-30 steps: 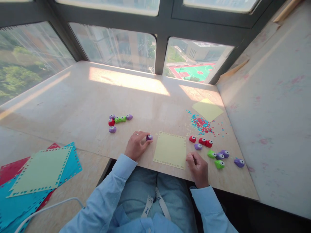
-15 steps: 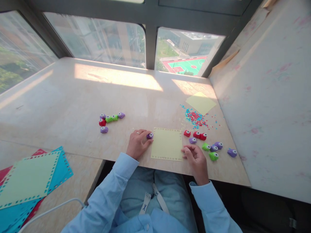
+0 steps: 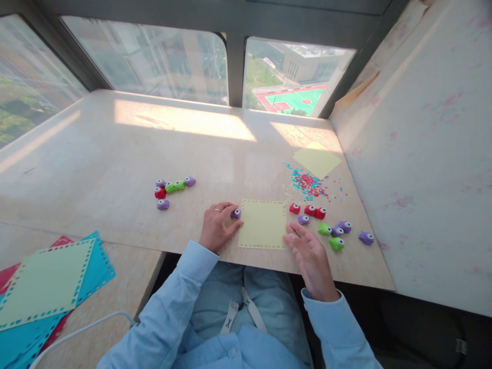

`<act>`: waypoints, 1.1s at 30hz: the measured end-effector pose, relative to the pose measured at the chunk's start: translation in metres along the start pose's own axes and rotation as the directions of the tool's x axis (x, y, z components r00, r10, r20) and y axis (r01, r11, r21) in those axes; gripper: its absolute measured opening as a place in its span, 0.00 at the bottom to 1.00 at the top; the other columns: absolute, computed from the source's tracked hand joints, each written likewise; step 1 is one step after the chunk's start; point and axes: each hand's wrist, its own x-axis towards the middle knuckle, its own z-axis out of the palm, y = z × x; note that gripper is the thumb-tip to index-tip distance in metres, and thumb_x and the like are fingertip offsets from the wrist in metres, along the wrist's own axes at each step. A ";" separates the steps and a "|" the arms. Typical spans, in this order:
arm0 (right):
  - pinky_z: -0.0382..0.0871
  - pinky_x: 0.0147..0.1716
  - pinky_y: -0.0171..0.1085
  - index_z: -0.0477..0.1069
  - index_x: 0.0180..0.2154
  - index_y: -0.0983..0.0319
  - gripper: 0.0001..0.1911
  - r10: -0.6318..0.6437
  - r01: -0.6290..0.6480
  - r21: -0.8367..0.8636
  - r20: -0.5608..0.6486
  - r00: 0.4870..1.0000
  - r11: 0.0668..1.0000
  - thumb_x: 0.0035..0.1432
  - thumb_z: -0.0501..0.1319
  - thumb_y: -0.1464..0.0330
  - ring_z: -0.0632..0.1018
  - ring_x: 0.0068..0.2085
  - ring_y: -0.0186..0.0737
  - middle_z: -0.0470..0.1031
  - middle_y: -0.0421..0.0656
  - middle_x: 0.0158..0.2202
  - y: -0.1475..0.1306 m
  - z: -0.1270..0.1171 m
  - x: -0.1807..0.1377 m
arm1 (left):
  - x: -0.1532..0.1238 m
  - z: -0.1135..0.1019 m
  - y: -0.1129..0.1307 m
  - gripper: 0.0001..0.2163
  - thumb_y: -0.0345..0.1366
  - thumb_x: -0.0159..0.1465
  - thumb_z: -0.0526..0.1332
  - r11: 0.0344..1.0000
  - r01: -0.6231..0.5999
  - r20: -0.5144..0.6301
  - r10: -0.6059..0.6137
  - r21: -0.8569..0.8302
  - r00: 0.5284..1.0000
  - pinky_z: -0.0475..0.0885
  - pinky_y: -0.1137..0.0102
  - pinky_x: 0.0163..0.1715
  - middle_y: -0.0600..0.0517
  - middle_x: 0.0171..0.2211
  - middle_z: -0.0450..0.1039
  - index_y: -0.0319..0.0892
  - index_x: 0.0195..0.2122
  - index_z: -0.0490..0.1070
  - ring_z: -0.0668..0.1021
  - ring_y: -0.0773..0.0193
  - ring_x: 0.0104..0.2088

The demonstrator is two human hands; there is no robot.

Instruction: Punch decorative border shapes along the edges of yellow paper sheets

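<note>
Left hand: the left hand [image 3: 216,223] rests on the pale marble-look tabletop [image 3: 115,154], fingers curled around a small purple plastic paper punch with a white eye [image 3: 235,212], pinched between thumb and fingertips
Purple punch: it sits at the left edge of the pale yellow square paper sheet with a punched border [image 3: 263,224], at its upper left corner
Right hand: the right hand [image 3: 309,254] lies at the sheet's lower right corner, fingers spread wide and flat, holding nothing; the fingertips touch or just overlap the sheet's right edge
Yellow sheet: flat on the tabletop between the two hands, near the front edge
Right cluster: red, purple and green little punches [image 3: 330,229] lie loose just beyond the right hand
Confetti: a scatter of red and blue paper bits [image 3: 309,185] lies behind that cluster, next to a second plain yellow sheet [image 3: 317,159]
Left cluster: a smaller group of purple, red and green punches [image 3: 171,189] lies well apart to the left
Lower surface: a stack of punched green, blue and red sheets [image 3: 46,282] lies at the far left
</note>
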 end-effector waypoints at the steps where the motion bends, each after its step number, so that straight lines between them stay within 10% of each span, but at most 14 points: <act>1: 0.72 0.56 0.48 0.75 0.45 0.61 0.22 0.023 -0.023 0.045 0.010 1.000 0.999 0.47 0.72 0.64 0.73 0.59 0.52 0.75 0.49 0.54 -0.003 0.001 0.000 | 0.000 0.000 0.000 0.17 0.41 0.58 0.68 1.000 -0.001 -0.001 0.001 0.001 1.000 0.69 0.55 0.50 0.46 0.48 0.76 0.45 0.49 0.74 0.75 0.51 0.48; 8: 0.79 0.35 0.38 0.76 0.39 0.62 0.13 0.174 -0.210 0.225 0.169 0.970 0.951 0.50 0.70 0.65 0.80 0.42 0.43 0.79 0.49 0.44 -0.010 0.003 0.009 | 0.000 0.000 -0.001 0.18 0.41 0.58 0.68 1.000 0.004 0.005 -0.004 0.016 1.000 0.69 0.55 0.49 0.45 0.48 0.76 0.46 0.49 0.74 0.75 0.51 0.47; 18: 0.53 0.12 0.27 0.74 0.34 0.64 0.09 0.410 -0.505 0.195 0.380 0.829 0.841 0.53 0.64 0.64 0.62 0.17 0.27 0.77 0.42 0.28 -0.023 0.024 0.030 | 0.000 -0.001 -0.001 0.17 0.41 0.58 0.68 1.000 -0.007 0.001 0.007 0.020 1.000 0.69 0.56 0.49 0.46 0.48 0.76 0.45 0.48 0.74 0.75 0.51 0.47; 28: 0.46 0.14 0.29 0.78 0.45 0.64 0.24 0.191 -0.028 -0.343 0.450 0.872 0.939 0.54 0.65 0.53 0.59 0.17 0.28 0.63 0.33 0.17 -0.008 0.043 0.012 | -0.001 0.000 0.000 0.17 0.40 0.59 0.67 0.999 -0.015 -0.002 0.015 0.046 1.000 0.68 0.56 0.49 0.46 0.49 0.76 0.44 0.49 0.74 0.75 0.51 0.47; 33: 0.66 0.22 0.33 0.77 0.48 0.64 0.32 0.077 0.056 -0.345 0.360 0.930 0.937 0.52 0.63 0.45 0.75 0.31 0.38 0.78 0.45 0.36 -0.004 0.048 0.006 | -0.001 0.000 0.000 0.16 0.37 0.61 0.65 0.998 -0.019 0.003 0.019 0.052 1.000 0.68 0.56 0.49 0.45 0.48 0.76 0.44 0.50 0.74 0.75 0.51 0.48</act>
